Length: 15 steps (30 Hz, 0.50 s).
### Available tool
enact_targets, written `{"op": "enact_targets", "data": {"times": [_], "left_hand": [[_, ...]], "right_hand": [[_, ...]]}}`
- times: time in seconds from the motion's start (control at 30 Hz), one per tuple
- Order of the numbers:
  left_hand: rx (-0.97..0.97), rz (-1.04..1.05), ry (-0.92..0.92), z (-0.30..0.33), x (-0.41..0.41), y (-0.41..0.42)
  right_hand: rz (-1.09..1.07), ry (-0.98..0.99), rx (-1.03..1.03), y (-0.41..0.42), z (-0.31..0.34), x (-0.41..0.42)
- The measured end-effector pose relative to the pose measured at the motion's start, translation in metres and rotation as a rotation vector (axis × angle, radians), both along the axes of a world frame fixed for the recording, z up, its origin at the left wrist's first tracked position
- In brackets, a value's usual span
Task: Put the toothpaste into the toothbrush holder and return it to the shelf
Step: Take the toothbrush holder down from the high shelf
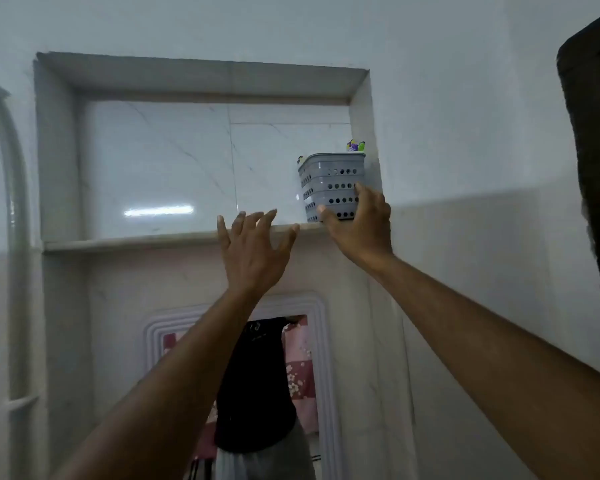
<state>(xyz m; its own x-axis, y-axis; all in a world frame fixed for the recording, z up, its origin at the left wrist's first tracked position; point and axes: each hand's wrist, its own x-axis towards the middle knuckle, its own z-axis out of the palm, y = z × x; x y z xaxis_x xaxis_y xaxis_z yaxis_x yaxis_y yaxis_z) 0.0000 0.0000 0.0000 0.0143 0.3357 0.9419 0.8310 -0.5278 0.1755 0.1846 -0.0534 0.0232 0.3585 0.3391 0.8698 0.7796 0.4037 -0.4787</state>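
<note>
my right hand (359, 225) cups the upright holder (331, 187) on the shelf (136, 241); left hand (255, 247) spread empty, just left of it.

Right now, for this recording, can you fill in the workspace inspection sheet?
Surface: marble niche shelf, bare left of the holder.
Job's things: grey perforated toothbrush holder stands at the shelf's right end; colourful item tops poke out, toothpaste not identifiable.
Clutter: nothing seen.
Grips: right hand grips the holder's lower front; left hand open, empty, at the shelf edge.
Cables: nothing seen.
Surroundings: white pipe left, mirror below.
</note>
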Motion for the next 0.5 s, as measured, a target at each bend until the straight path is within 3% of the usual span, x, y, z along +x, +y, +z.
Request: {"op": "enact_targets", "data": {"times": [0.17, 0.5], "left_hand": [[0.147, 0.049, -0.065, -0.008, 0.002, 0.018], [0.107, 0.07, -0.102, -0.004, 0.006, 0.015]], "right_hand": [[-0.054, 0.064, 0.0, 0.027, 0.007, -0.003], [0.033, 0.12, 0.058, 0.04, 0.01, 0.002]]}}
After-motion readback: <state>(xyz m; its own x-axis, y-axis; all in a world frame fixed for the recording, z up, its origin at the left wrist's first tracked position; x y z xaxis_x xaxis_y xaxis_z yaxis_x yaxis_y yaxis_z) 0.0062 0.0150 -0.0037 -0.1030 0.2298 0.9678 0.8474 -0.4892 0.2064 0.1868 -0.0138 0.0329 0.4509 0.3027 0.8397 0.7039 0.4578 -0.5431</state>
